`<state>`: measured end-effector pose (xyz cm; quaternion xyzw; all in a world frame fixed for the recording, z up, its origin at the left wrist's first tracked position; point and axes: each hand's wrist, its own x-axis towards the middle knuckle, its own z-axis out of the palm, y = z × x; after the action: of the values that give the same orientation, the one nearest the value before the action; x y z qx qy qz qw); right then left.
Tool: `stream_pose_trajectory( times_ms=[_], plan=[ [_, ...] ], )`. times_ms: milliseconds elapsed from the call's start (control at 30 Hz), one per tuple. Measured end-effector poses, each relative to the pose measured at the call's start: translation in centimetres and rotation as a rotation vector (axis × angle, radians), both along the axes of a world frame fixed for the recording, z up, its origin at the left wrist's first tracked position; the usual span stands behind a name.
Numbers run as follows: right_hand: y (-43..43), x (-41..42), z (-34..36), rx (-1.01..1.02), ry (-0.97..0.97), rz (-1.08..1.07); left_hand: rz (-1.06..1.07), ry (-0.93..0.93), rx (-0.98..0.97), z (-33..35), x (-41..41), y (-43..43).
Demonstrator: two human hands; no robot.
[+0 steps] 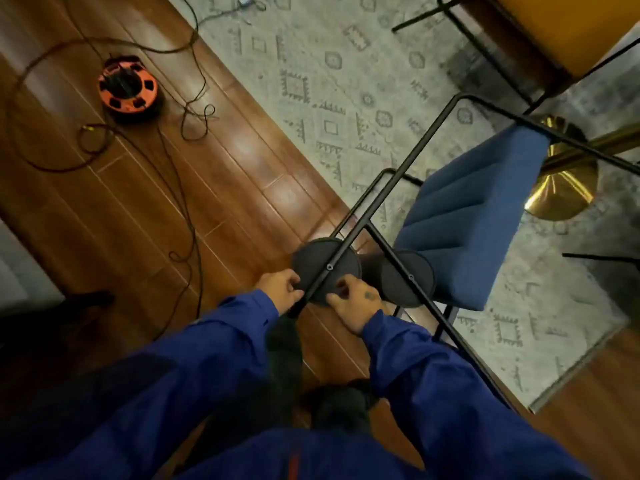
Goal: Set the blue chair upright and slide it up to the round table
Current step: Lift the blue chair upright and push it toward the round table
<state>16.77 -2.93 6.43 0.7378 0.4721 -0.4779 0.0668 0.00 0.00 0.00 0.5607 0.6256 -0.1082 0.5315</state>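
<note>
Two hands grip the tipped blue chair (471,216): the left hand (278,287) is clamped on a black frame bar, the right hand (356,303) is closed on the round back pad beside it, with the chair on its side across floor and rug (329,81). Lift evenly with both, I judge, pivoting on the legs toward the gold desk base (561,188). One blue chair, one yellow chair (540,32), one cable reel (128,86).

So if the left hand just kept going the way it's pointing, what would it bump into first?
The left hand already sits against the blue chair, at its dark round cushion and black frame bar. That cushion comes first; depth is hard to judge beyond it.
</note>
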Motion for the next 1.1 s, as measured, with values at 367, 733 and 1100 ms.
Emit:
stream_pose_trajectory(
  times_ms=[367, 733, 1100],
  plan=[
    [5.6, -0.3, -6.2, 0.03, -0.187, -0.334, 0.048, -0.066, -0.113, -4.8, 0.1, 1.2],
    [9.7, 1.5, -11.8, 0.056, -0.016, -0.725, 0.174, -0.266, -0.361, -8.0, -1.4, -1.0],
    [10.5, 1.6, -12.6, 0.172, 0.159, -1.299, -0.332, -0.239, -0.275, -7.4, -0.2, -2.5]
  ],
)
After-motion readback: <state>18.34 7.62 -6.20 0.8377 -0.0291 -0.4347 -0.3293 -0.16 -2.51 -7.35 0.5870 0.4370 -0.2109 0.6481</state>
